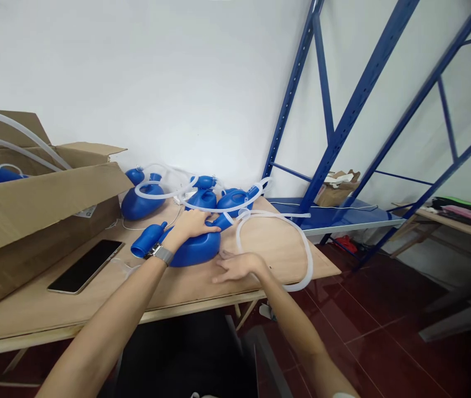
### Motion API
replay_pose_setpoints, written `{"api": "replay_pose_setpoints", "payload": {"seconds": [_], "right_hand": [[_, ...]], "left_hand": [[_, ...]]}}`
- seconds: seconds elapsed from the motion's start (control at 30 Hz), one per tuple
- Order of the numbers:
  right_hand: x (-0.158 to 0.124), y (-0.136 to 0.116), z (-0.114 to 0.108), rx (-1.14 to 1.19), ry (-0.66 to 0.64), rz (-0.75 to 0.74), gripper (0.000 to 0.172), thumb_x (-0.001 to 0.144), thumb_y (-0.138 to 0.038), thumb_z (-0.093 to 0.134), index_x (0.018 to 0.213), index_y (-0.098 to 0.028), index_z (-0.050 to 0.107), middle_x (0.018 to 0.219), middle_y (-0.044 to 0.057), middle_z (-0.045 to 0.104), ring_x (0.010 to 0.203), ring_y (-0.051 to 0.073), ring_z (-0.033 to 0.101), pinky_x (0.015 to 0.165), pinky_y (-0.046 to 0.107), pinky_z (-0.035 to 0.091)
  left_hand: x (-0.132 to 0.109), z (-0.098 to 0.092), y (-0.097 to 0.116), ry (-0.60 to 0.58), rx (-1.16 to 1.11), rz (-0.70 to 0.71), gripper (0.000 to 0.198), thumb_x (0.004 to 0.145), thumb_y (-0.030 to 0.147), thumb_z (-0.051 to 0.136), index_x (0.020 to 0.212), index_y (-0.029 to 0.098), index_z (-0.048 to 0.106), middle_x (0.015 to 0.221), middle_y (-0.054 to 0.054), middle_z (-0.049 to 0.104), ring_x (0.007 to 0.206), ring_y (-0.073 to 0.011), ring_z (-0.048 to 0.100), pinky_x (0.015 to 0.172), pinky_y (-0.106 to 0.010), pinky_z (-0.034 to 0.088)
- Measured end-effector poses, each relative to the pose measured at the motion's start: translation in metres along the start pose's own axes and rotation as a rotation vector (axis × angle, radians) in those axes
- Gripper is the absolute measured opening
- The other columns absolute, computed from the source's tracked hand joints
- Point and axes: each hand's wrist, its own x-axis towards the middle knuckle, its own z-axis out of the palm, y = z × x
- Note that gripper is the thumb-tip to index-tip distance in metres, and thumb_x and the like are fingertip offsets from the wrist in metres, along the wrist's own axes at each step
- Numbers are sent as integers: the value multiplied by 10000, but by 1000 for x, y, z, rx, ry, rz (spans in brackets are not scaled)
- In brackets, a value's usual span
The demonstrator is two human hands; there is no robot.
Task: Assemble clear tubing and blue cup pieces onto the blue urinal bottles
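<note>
My left hand (193,225), with a watch (161,253) at the wrist, is wrapped over the top of a blue plastic urinal bottle (196,250). That bottle lies on the table, its open neck (224,221) pointing right. Beside its right end, my right hand (235,266) rests low over the tabletop, fingers spread and holding nothing. A separate blue cup-like piece (148,240) lies left of my left wrist. A clear hose (309,254) loops across the table on the right. Behind my hands stand more blue bottles (142,203) with coiled hoses.
An open cardboard box (48,204) with hoses and a blue bottle stands on the left. A phone (86,266) lies in front of it on the wooden table (169,296). Blue metal racking (337,132) rises at the right, with a small carton (337,190) on its shelf.
</note>
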Motion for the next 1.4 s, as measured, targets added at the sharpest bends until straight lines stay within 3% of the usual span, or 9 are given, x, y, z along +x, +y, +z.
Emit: {"api": "replay_pose_setpoints", "payload": {"seconds": [0.07,0.1,0.2,0.27,0.33,0.53,0.87,1.23,1.4], "right_hand": [[-14,2,-16,213,-79,-173,606,905,-661,655,1244,-173,775,1386,140,714,1347,336,621,1154,404,458],[-19,4,-24,320,-21,-231,550,950,-652,588,1151,-183,794,1265,123,765,1230,309,685,1084,388,501],[-17,11,-44,431,551,-203,475,1004,-597,502,896,-200,738,931,81,764,918,244,705,894,354,529],[-4,13,-51,336,900,-127,378,999,-539,535,896,-207,683,906,72,725,884,232,666,860,345,500],[12,14,-54,241,998,-109,300,991,-493,558,937,-214,656,932,71,710,897,229,647,844,335,478],[42,20,-60,430,940,-144,311,944,-529,585,1007,-227,627,628,-48,522,595,167,495,638,292,386],[79,27,-63,706,1010,-124,695,941,-855,365,764,-225,598,545,-35,387,529,160,409,563,302,368],[64,27,-72,515,880,-88,341,1027,-496,433,903,-231,609,679,-31,546,694,177,540,678,277,405],[64,28,-82,490,789,2,235,970,-436,553,909,-221,625,708,-38,611,723,178,578,710,282,408]], "left_hand": [[0,-1,0,-4,-10,2,636,869,803,568,1052,220,747,1071,-129,789,985,-337,733,863,-384,506],[0,-1,0,-9,-21,2,636,871,802,565,1061,222,745,1067,-128,789,976,-337,734,850,-382,506],[0,-1,0,-21,-47,5,639,859,808,580,1067,227,745,1059,-126,791,972,-339,735,844,-381,502],[0,0,0,-15,-47,0,631,859,801,587,1056,223,748,1076,-129,791,989,-344,732,861,-387,500],[0,0,1,-2,-42,-5,622,862,790,592,1049,219,749,1100,-131,791,1006,-347,728,873,-392,500],[-1,-2,3,-1,-43,0,609,874,774,593,1074,227,769,1104,-121,795,986,-331,735,862,-372,509],[1,0,0,-34,-47,14,623,874,784,581,1097,241,788,1100,-124,803,1024,-340,732,923,-391,505],[4,3,-6,-84,-14,64,674,916,786,498,1203,243,778,1136,-151,797,1060,-379,730,946,-439,506],[8,2,-4,-159,-91,88,653,942,706,517,1430,288,636,1267,-135,764,1153,-383,706,972,-446,504]]}}
